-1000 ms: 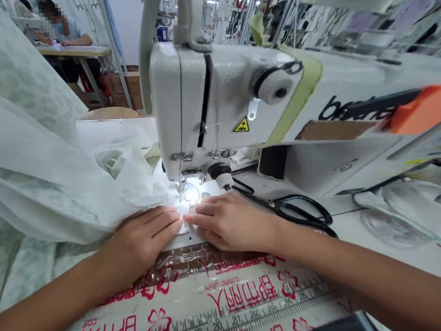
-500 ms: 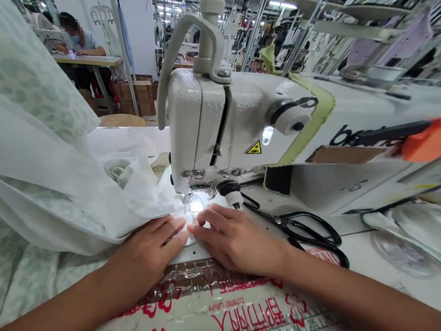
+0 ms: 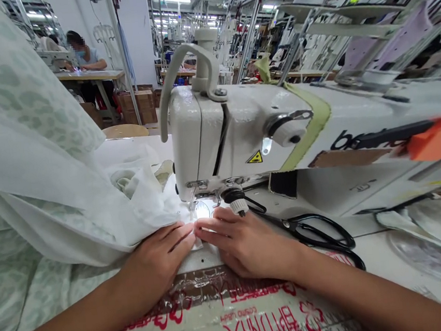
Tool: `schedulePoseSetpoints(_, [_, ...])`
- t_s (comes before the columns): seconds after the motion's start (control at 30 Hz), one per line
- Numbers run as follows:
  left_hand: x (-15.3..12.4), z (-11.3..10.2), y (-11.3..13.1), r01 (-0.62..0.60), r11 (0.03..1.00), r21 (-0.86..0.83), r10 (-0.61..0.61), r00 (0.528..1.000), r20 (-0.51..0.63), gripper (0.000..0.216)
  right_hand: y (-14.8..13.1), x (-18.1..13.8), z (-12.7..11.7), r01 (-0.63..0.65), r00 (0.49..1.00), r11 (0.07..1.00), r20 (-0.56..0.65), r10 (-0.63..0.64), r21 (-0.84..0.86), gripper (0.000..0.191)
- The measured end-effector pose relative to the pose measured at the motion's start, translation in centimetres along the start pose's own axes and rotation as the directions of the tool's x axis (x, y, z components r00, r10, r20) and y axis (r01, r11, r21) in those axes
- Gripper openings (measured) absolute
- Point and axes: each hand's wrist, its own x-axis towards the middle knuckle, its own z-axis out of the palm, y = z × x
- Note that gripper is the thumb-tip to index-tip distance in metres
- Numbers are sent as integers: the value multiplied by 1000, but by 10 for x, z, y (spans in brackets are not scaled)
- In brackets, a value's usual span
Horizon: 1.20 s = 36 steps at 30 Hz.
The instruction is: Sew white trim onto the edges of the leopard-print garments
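Observation:
My left hand (image 3: 161,253) and my right hand (image 3: 244,245) lie flat on white fabric (image 3: 182,235) just in front of the needle, fingertips almost meeting. The sewing machine needle and presser foot (image 3: 190,205) sit right above my fingertips, under a lit white industrial sewing machine head (image 3: 218,139). A large sheer white fabric panel with pale green mottling (image 3: 28,153) billows up to the left of the machine and runs under my left wrist. Part of the needle area is hidden by the fabric folds and my fingers.
Black scissors (image 3: 308,232) lie right of my right hand. Clear plastic sheets (image 3: 426,239) lie further right. A red-printed ruled strip (image 3: 235,315) runs along the table's near edge. Beyond, a co-worker (image 3: 85,59) sits at a table, with cardboard boxes (image 3: 137,107) nearby.
The whole view has drifted, with the machine sitting lower and further right in the frame. My hands remain at the needle, pressing the fabric.

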Motion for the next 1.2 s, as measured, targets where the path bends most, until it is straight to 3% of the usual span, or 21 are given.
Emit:
schedulePoseSetpoints(0.37, [3, 2, -6, 15, 1000, 22, -16, 1000, 25, 32, -2, 4, 6, -49, 999, 997, -4, 48, -65, 34])
schedulePoseSetpoints(0.57, [0, -4, -11, -100, 993, 63, 99, 995, 15, 32, -1, 5, 4, -50, 999, 995, 15, 52, -86, 28])
schedulePoseSetpoints(0.73, [4, -5, -11, -124, 988, 91, 123, 992, 17, 33, -1, 6, 2, -36, 999, 995, 5, 37, -92, 26])
schedulePoseSetpoints(1.0, [17, -6, -16, -102, 986, 135, 95, 994, 56, 30, 3, 6, 12, -120, 988, 964, -119, 93, -238, 30])
schedulePoseSetpoints(1.2, [21, -6, -19, -102, 980, 172, 88, 993, 84, 31, 3, 6, 11, -110, 985, 985, -149, 89, -135, 32])
